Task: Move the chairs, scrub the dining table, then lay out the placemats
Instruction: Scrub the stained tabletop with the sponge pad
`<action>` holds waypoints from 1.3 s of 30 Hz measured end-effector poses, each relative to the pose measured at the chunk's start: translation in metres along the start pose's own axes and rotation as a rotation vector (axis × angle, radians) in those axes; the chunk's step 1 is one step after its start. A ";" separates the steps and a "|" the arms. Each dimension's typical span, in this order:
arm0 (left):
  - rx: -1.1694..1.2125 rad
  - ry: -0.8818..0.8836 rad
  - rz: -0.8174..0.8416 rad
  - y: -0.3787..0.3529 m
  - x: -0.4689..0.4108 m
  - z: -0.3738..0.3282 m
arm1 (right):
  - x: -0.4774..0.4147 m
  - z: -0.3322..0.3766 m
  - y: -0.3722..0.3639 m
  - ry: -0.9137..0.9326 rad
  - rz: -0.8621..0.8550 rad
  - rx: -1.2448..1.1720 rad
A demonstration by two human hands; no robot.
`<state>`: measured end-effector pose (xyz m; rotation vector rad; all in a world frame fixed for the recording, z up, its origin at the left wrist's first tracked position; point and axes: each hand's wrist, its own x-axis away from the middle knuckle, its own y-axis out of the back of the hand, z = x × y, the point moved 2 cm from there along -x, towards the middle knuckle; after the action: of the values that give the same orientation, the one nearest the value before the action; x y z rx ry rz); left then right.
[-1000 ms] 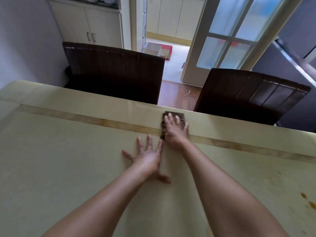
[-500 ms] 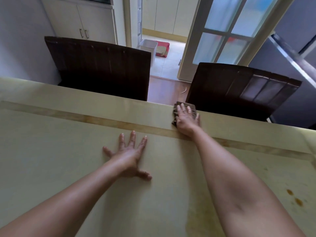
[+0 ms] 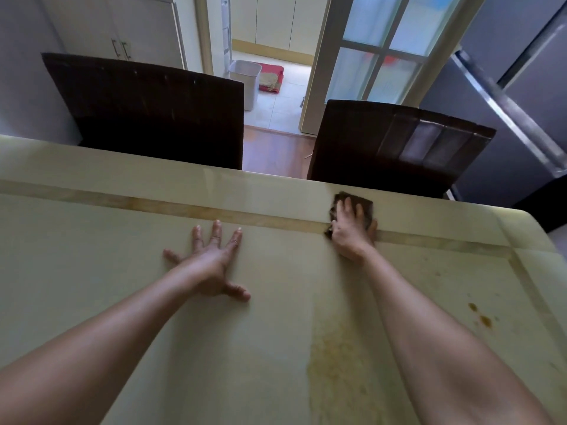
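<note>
Head view: left hand (image 3: 211,259) splayed flat on dining table (image 3: 92,271), grasping nothing. Right hand (image 3: 352,231) presses scrub pad (image 3: 365,204), fingers laid over it, far-right edge. Risk: overshoot drops pad off edge; brown stains (image 3: 478,314) near-right missed.

Soft daylight from glazed door (image 3: 383,47), wide-angle warping
</note>
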<state>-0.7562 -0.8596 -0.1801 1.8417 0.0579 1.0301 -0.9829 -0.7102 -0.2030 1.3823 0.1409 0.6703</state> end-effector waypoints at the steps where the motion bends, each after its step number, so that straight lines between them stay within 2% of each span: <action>1: -0.001 0.000 0.002 0.000 0.000 -0.001 | 0.011 0.010 -0.006 0.039 0.009 0.008; 10: 0.021 -0.010 -0.032 -0.004 0.002 0.003 | 0.102 0.086 -0.050 0.238 0.086 0.019; 13: 0.064 -0.038 -0.130 -0.006 0.012 0.004 | 0.118 0.088 -0.055 0.265 0.120 0.008; 16: 0.011 -0.110 -0.240 -0.021 0.035 -0.006 | 0.123 0.085 -0.052 0.287 0.159 -0.002; 21: -0.121 -0.144 -0.055 -0.066 0.065 -0.012 | 0.124 0.075 -0.047 0.288 0.158 0.015; 31: -0.153 -0.127 -0.023 -0.065 0.064 -0.013 | 0.138 -0.053 -0.027 -0.028 0.072 -0.027; 37: -0.144 -0.137 -0.027 -0.065 0.064 -0.013 | 0.149 -0.015 -0.035 -0.279 0.044 -0.156; 39: -0.136 -0.138 -0.023 -0.064 0.065 -0.014 | 0.160 0.014 -0.042 -0.291 0.042 -0.181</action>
<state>-0.6993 -0.7873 -0.1873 1.7788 -0.0724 0.8670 -0.8323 -0.6412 -0.1932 1.2945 -0.1766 0.4971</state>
